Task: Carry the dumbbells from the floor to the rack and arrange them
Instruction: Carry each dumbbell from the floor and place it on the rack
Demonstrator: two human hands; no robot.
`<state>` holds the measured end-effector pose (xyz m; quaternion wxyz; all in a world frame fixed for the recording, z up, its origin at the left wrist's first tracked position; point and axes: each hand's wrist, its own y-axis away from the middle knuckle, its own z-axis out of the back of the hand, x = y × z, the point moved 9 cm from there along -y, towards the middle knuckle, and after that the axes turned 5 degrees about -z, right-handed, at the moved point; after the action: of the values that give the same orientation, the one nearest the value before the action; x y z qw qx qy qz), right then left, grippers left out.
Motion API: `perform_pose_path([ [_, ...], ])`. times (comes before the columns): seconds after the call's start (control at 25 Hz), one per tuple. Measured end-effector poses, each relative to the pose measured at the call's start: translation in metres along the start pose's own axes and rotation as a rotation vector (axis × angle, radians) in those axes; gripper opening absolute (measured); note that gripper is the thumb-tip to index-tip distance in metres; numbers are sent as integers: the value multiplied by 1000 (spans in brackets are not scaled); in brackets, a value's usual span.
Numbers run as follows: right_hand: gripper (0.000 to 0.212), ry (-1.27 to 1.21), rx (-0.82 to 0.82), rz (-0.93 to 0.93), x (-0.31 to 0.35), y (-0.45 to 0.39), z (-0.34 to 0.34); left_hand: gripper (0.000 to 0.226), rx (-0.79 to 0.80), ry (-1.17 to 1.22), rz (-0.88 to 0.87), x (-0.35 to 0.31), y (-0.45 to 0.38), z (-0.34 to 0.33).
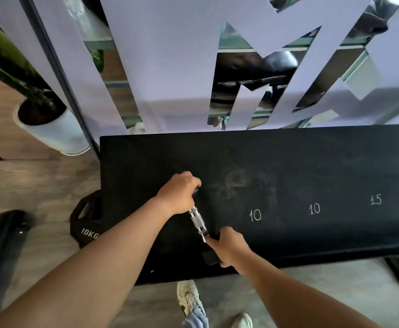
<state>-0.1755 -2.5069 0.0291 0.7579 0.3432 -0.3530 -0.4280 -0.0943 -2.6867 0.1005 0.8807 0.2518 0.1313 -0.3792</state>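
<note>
Dumbbell, black with a silver knurled handle, is lying on the black rack between two bare hands, its dark ends blending into the dark surface so their edges are hard to make out. The left hand is curling closed over the far end, fingers wrapping down around it. The right hand is gripping the near end, by the rack's front edge, with one finger reaching along to touch the handle. Just right of the right hand, chalk numbers are showing on the rack: 10, another 10, and 15 farther right. Left of the left forearm, a black plate marked 10KG is resting on the wood floor against the rack's side. Farther left and beyond, a white pot is holding a plant. Below the hands, two pale shoes are standing on the floor.
</note>
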Motion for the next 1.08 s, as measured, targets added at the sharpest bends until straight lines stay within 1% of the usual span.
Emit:
perform_pose_path([
  [0.08, 31, 183, -27, 63, 12, -4, 13, 51, -37, 84, -19, 1, 0, 6],
  [0.12, 26, 226, -55, 94, 21, -4, 25, 49, -72, 116, -16, 3, 0, 13],
  [0.2, 24, 239, -91, 155, 41, -2, 51, 45, -139, 152, 15, 7, 2, 30],
  [0.28, 27, 257, -124, 213, 64, 7, 76, 44, -175, 183, 59, 14, 9, 45],
  [0.4, 31, 279, -182, 310, 95, 24, 102, 46, -188, 191, 110, 21, 23, 62],
  [0.52, 38, 348, -224, 459, 131, 53, 113, 47, -252, 202, 168, 25, 47, 85],
  [0.64, 47, 450, -230, 628, 165, 83, 111, 47, -312, 182, 273, 28, 81, 107],
  [0.76, 59, 497, -199, 756, 190, 109, 106, 47, -379, 169, 422, 27, 129, 119],
  [0.84, 65, 528, -150, 860, 201, 134, 99, 47, -449, 215, 557, 25, 173, 119],
  [0.96, 67, 589, -44, 1010, 206, 174, 77, 43, -554, 298, 715, 9, 243, 105],
  [1.08, 65, 679, 42, 1146, 201, 223, 44, 40, -584, 296, 874, -19, 316, 82],
])
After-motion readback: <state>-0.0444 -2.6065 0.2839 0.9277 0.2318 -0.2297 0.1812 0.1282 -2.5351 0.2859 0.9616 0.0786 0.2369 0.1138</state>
